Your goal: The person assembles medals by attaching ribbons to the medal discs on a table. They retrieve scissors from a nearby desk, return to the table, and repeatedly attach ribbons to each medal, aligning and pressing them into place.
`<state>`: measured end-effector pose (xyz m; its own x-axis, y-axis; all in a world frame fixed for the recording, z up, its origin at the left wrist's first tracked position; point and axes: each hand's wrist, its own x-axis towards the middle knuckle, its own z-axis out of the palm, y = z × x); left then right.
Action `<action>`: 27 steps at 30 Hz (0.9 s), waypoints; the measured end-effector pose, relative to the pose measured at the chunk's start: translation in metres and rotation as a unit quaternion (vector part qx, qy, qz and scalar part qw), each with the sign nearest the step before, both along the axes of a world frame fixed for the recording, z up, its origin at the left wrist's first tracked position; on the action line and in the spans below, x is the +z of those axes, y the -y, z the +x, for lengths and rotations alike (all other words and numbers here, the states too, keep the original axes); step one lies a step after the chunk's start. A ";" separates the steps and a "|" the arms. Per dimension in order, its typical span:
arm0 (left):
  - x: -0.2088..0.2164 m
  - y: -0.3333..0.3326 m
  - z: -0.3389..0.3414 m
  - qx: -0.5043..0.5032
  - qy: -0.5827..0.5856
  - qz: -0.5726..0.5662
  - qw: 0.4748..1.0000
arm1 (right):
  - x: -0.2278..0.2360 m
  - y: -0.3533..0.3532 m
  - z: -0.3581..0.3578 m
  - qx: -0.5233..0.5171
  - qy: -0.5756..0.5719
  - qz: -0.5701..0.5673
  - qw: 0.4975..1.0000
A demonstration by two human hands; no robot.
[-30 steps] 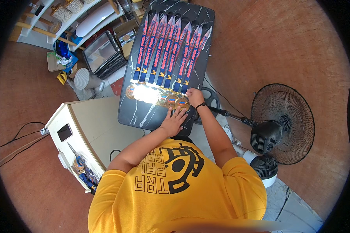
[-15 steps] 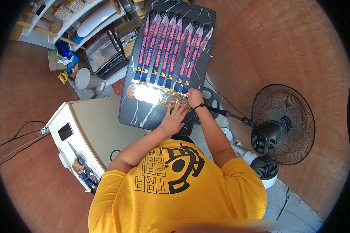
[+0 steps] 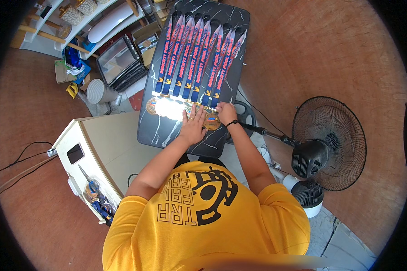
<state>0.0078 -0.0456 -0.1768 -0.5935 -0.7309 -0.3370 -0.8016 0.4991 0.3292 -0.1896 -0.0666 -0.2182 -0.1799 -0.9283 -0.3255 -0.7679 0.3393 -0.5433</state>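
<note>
Several gold medals lie in a row across a black marble-patterned table, their navy and pink printed ribbons stretched side by side toward the far end. Glare washes out the medals left of the middle. My left hand rests with fingers spread over the medals right of the glare, hiding some of them. Beside its fingertips the rightmost medal shows face up. At that medal's upper edge, my right hand has its fingers pinched together where the ribbon meets the medal.
A black pedestal fan and a smaller white fan stand at the right. To the left is a cream cabinet with a phone and scissors on its side top. Shelves hold jars at the far left.
My left hand has slid left and a little farther away along the medals, uncovering the rightmost medal. My right hand stays at almost the same place, still pinched.
</note>
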 end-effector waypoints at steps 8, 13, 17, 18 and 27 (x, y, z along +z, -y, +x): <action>0.001 -0.001 -0.003 -0.005 0.013 0.000 1.000 | 0.000 -0.001 0.010 -0.007 -0.033 -0.031 0.999; 0.001 -0.003 -0.002 -0.002 0.004 -0.012 1.000 | 0.004 -0.001 0.013 0.002 -0.073 -0.024 0.997; 0.004 -0.013 0.002 0.021 0.017 -0.025 0.999 | 0.003 -0.002 0.013 -0.001 -0.076 -0.039 0.996; 0.005 -0.016 0.004 0.019 0.023 -0.023 0.999 | 0.003 -0.002 0.014 0.000 -0.076 -0.039 0.996; 0.008 -0.039 0.011 -0.084 -0.012 -0.014 0.996 | -0.008 -0.005 0.011 -0.022 -0.021 -0.079 0.996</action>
